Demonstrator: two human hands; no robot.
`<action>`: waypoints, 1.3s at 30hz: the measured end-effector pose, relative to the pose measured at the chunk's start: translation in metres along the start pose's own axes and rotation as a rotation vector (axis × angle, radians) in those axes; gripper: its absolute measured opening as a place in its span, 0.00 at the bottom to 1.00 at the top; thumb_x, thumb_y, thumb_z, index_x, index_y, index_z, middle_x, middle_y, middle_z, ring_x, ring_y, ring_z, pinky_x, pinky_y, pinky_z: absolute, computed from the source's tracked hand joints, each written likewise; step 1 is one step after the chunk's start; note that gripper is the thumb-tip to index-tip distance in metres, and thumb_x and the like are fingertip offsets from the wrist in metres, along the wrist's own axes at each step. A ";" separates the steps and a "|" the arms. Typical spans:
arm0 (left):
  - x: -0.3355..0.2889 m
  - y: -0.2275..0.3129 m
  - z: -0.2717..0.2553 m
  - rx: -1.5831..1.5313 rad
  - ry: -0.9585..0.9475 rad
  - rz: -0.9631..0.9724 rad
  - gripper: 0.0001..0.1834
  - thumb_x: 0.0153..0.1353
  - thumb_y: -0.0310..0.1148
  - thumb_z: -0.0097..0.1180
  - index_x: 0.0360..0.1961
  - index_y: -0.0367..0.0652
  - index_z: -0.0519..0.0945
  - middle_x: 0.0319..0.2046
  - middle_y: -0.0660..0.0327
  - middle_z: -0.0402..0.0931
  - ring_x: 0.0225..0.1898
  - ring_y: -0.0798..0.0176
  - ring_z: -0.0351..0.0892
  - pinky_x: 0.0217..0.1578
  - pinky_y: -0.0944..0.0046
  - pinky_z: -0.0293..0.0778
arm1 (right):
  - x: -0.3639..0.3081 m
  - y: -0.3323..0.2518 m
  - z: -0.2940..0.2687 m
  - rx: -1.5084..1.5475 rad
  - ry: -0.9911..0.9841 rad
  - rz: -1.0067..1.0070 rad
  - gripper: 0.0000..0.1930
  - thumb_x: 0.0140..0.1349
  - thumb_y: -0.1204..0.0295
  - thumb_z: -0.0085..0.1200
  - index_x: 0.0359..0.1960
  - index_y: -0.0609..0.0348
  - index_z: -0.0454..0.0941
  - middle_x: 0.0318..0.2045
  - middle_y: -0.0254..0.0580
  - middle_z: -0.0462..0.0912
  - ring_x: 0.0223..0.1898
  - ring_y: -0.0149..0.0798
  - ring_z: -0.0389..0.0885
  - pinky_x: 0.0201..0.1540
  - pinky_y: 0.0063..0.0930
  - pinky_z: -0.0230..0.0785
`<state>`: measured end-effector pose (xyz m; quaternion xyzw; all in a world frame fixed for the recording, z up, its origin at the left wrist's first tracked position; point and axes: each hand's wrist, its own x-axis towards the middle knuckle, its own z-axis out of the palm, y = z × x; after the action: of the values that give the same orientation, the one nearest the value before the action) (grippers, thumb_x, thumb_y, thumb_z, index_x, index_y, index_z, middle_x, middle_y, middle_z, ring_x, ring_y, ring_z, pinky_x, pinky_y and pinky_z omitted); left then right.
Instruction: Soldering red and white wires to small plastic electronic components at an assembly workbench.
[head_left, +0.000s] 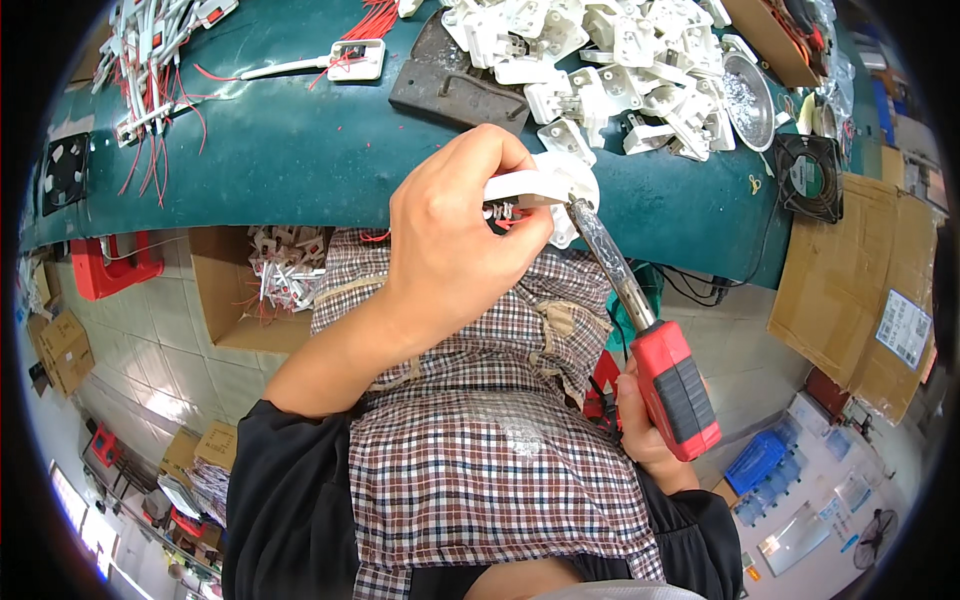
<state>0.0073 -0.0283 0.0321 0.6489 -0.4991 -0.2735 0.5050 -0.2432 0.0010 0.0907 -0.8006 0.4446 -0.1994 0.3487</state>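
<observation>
Left hand (455, 225) curls, grip pinching a white piece (522, 185); right hand (648, 437) clasps a soldering iron (668, 365).

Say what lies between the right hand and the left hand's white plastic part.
In the head view, the soldering iron: its handle sits in the right hand and its metal barrel reaches toward the white plastic part.

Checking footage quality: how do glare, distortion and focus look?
Head view: the front edge of the green table bends toward the rim; same view: glare whitens the tiled floor at left; same view: the left hand and soldering iron look fairly sharp.
</observation>
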 end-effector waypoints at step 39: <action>0.009 -0.004 -0.014 -0.087 -0.144 -0.001 0.12 0.54 0.20 0.71 0.34 0.37 0.78 0.28 0.66 0.79 0.30 0.76 0.77 0.31 0.73 0.73 | -0.015 0.006 0.001 -0.005 -0.006 0.062 0.13 0.44 0.87 0.65 0.34 0.66 0.80 0.30 0.44 0.78 0.27 0.45 0.80 0.29 0.32 0.72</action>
<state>0.0237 -0.0309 0.0344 0.6053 -0.5214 -0.3413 0.4953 -0.2540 0.0125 0.0858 -0.7880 0.4686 -0.1850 0.3540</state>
